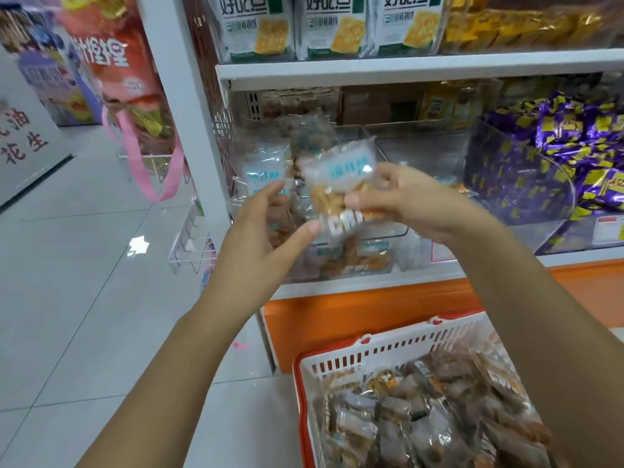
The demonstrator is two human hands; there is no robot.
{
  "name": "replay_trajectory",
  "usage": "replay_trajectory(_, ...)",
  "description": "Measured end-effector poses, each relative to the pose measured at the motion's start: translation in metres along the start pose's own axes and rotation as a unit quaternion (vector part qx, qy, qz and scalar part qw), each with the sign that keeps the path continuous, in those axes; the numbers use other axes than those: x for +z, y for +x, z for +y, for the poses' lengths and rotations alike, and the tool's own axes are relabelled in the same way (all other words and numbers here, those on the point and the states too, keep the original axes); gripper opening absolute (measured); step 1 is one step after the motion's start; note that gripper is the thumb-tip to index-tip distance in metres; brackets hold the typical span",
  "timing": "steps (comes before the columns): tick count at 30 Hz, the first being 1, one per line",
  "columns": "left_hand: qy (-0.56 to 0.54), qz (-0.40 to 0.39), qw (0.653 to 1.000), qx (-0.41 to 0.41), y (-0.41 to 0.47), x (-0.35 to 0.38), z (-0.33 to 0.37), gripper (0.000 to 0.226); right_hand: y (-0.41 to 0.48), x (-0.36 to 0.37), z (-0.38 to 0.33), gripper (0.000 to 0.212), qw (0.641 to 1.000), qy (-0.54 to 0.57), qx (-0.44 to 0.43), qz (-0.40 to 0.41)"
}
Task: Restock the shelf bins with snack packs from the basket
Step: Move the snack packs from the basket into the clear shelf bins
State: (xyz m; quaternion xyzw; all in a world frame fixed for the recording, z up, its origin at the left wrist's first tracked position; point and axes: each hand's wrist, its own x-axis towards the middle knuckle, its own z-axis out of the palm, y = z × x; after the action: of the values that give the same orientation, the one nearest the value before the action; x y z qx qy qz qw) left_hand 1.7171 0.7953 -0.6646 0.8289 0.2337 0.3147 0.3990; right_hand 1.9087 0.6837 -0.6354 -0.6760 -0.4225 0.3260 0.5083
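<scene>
A clear snack pack [337, 184] with a light-blue label and tan crackers hangs upright in front of the clear shelf bin [388, 231]. My right hand [405, 201] pinches its right side between thumb and fingers. My left hand [270, 231] comes up under its lower left, thumb tip touching the pack's bottom edge, fingers straight. More packs of the same kind [263, 177] stand in the bin behind. The white and red basket [337, 361] sits at the bottom right, full of several snack packs [422, 417].
Purple-wrapped sweets [557, 157] fill the bin to the right. Green and white cracker bags [331, 25] line the shelf above. An orange shelf base [354, 319] stands behind the basket. Gift bags with a pink ribbon [135, 106] hang at the left above tiled floor.
</scene>
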Motion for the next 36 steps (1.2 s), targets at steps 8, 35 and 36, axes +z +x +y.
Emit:
replay_trajectory(8,0.202,0.061,0.973,0.089,0.012,0.001,-0.028,0.053,0.104,0.014,0.021,0.049,0.981,0.128,0.083,0.120)
replay_trajectory(35,0.223,0.056,0.967,0.109,0.007,0.010,-0.033,0.065,0.136,0.042,-0.010,0.025,0.973,-0.089,0.140,0.158)
replay_trajectory(36,0.223,0.059,0.967,0.110,0.006,0.011,-0.032,0.065,0.133,0.042,-0.012,0.024,0.973,-0.103,0.141,0.152)
